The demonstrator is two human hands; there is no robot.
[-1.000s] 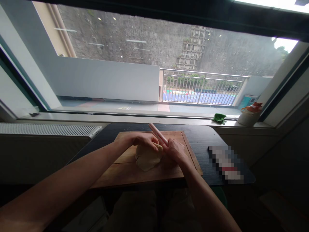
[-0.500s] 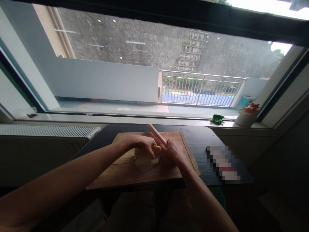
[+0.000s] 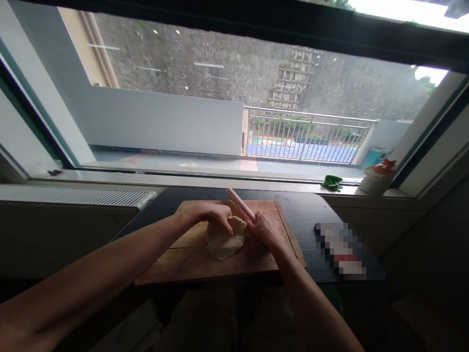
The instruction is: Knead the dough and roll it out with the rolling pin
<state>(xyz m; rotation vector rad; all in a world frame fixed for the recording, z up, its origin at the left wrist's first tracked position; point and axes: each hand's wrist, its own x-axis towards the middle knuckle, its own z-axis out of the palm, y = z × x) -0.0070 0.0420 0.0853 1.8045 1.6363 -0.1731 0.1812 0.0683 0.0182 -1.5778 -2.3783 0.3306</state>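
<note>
Your right hand (image 3: 266, 229) is clamped round a pale pink stick (image 3: 240, 203) pointing toward the desk's (image 3: 306, 210) far edge. Your left hand (image 3: 221, 216) touches the dough (image 3: 224, 245), its grip unclear; the dough lies on the wooden board (image 3: 176, 266), by the desk's near edge.

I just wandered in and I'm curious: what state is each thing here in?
Left hand: curled, touching the dough
Right hand: closed around the pink rod
Dough: uneven-edged
Pink rod: slanted, far end free
Cutting board: flat on the table
Pixelated item: can't tell
</note>
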